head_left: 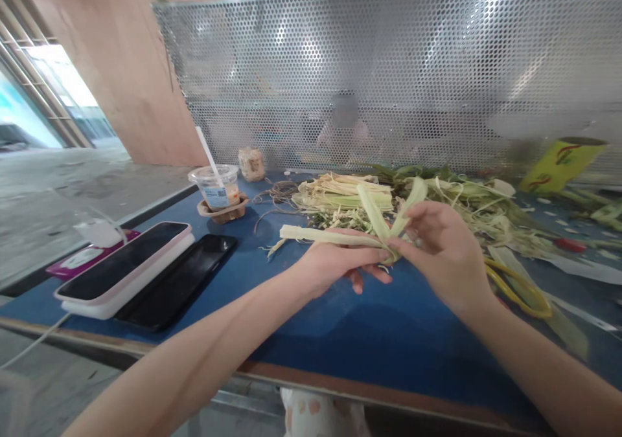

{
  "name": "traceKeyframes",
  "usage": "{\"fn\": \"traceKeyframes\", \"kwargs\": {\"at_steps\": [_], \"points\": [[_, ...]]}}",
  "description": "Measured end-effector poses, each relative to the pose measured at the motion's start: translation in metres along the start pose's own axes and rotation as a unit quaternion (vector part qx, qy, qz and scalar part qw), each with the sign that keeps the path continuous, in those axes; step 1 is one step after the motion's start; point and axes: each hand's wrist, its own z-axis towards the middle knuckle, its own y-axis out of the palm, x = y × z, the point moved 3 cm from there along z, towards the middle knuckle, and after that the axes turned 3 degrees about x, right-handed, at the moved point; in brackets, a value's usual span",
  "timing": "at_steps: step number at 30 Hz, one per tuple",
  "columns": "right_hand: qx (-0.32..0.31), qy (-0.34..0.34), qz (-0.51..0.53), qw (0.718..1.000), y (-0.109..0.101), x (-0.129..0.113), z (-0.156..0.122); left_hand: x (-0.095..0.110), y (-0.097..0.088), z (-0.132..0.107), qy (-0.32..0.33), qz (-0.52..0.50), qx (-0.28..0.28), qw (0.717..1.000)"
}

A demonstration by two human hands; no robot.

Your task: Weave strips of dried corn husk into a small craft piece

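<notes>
Both my hands meet over a blue table (369,333) and grip pale green leaf strips (340,235). My left hand (335,265) is closed, pinching the strips where they cross, with one long strip sticking out to the left. My right hand (440,252) is closed on the strip ends that stand up in a V shape (393,210). Behind my hands lies a heap of cut leaves and fibres (350,197).
Two phones (129,265) lie at the left, one on a white power bank, beside a pink packet (80,259). A plastic cup with a spoon (216,188) stands behind them. Yellow-handled scissors (522,288) lie right of my right hand. A perforated metal screen (389,68) backs the table.
</notes>
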Motion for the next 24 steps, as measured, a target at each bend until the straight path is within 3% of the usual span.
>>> {"fn": "traceKeyframes", "kwargs": {"at_steps": [3, 6, 9, 12, 15, 17, 20, 24], "points": [[0.018, -0.139, -0.131, 0.981, -0.004, -0.007, -0.005, -0.002, 0.000, 0.000, -0.023, -0.021, -0.009, 0.999], [0.002, -0.322, -0.275, 0.906, -0.008, -0.014, -0.010, -0.003, 0.001, 0.000, -0.047, -0.046, -0.029, 0.997], [-0.032, -0.410, -0.308, 0.858, -0.014, -0.015, -0.011, -0.003, 0.002, 0.000, -0.056, -0.057, -0.054, 0.995], [-0.073, -0.414, -0.278, 0.863, -0.016, -0.013, -0.008, -0.003, 0.002, 0.000, -0.057, -0.060, -0.061, 0.995], [-0.126, -0.367, -0.193, 0.901, -0.012, -0.013, -0.004, -0.004, 0.001, 0.000, -0.068, -0.062, -0.055, 0.994], [-0.122, -0.340, -0.157, 0.919, -0.010, -0.015, -0.002, -0.006, 0.001, 0.001, -0.078, -0.061, -0.055, 0.994], [-0.093, -0.310, -0.184, 0.928, -0.008, -0.021, 0.000, -0.007, 0.000, 0.001, -0.091, -0.062, -0.049, 0.993], [-0.105, -0.265, -0.171, 0.943, -0.008, -0.023, 0.001, -0.006, 0.000, 0.001, -0.103, -0.055, -0.027, 0.993]]}}
